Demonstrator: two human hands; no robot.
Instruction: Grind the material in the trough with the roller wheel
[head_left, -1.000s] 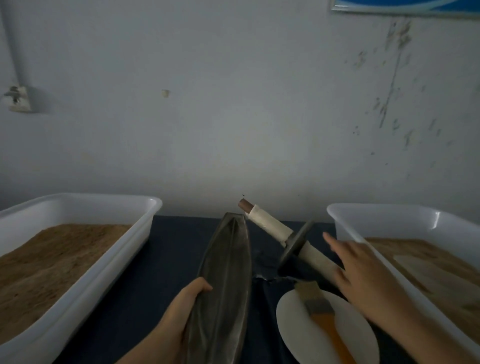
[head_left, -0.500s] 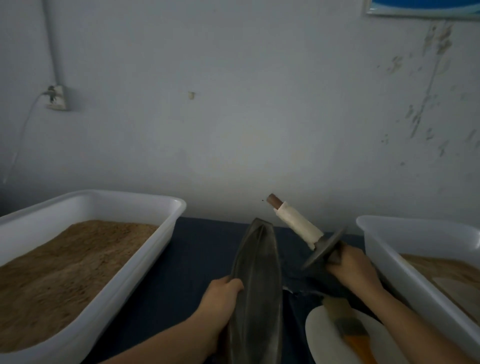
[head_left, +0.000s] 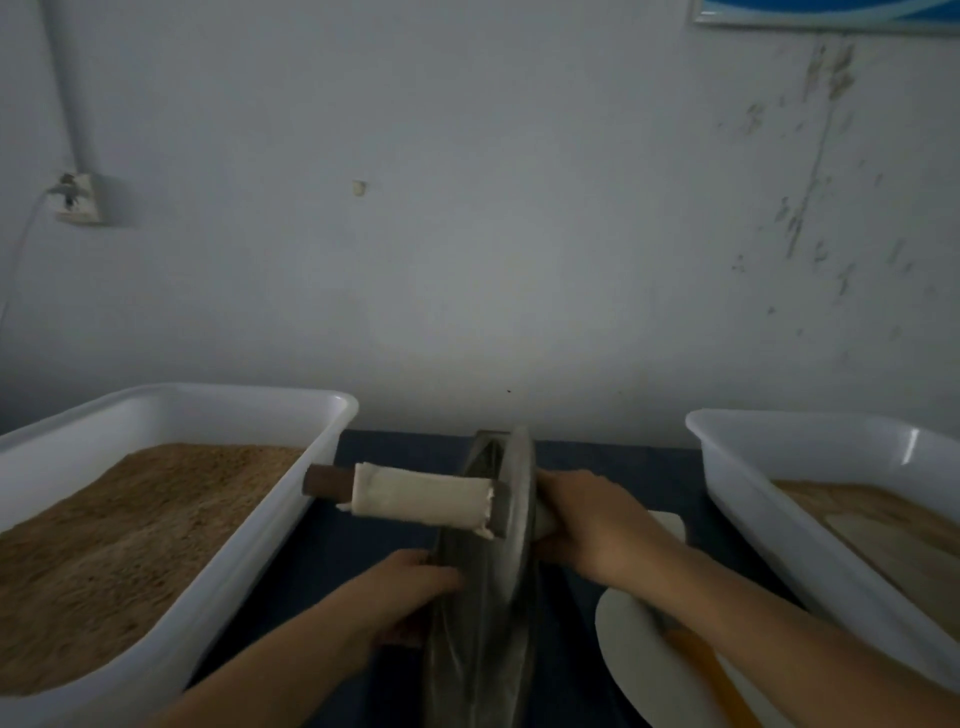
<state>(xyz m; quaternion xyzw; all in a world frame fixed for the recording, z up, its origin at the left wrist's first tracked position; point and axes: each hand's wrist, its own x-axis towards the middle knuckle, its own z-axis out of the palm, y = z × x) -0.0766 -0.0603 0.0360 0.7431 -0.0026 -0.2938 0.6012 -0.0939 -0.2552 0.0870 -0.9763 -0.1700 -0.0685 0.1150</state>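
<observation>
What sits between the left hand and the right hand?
In the head view, the trough with the roller wheel standing in it separates the left hand from the right hand.

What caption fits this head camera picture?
Right hand sets roller wheel in trough, steadied by left hand.

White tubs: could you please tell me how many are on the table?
2. One tub sits at the left, holding brown powder; the other tub sits at the right, partly cut off by the frame edge. None other shows.
</observation>
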